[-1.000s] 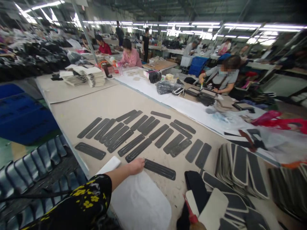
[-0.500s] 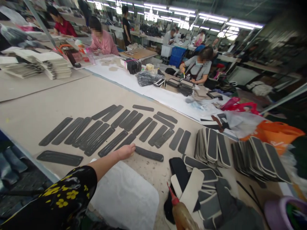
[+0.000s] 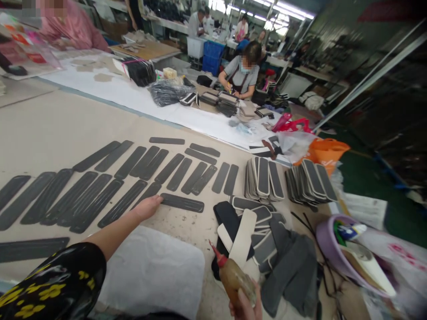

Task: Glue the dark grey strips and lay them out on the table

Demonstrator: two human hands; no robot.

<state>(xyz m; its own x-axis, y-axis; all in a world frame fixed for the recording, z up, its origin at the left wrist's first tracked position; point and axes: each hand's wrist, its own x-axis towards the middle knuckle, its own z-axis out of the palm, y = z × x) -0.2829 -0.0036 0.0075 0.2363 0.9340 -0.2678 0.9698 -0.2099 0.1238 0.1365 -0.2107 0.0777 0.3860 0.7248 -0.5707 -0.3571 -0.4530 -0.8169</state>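
Note:
My left hand [image 3: 150, 209] reaches over the table with its fingers closed at the left end of a dark grey strip [image 3: 183, 202], which lies flat. Beyond it and to the left, several similar dark strips [image 3: 135, 161] are spread out, many with shiny wet-looking streaks. At the lower edge my right hand [image 3: 246, 306] is wrapped round a squeeze glue bottle [image 3: 232, 276] with a red nozzle and brownish contents. The nozzle points up and left, above a jumble of grey and cream pieces [image 3: 243, 235].
Stacks of cream-edged grey pieces [image 3: 263, 178] stand at the right. A purple basin [image 3: 325, 238] with tools sits at the right edge, near an orange bag [image 3: 328, 153]. A white sheet [image 3: 156, 271] lies before me. Across the table a co-worker [image 3: 242, 73] handles pieces.
My view has swung right and down, so the basin shows more fully. My right hand has come into sight on the glue bottle. The left hand stays at the same strip.

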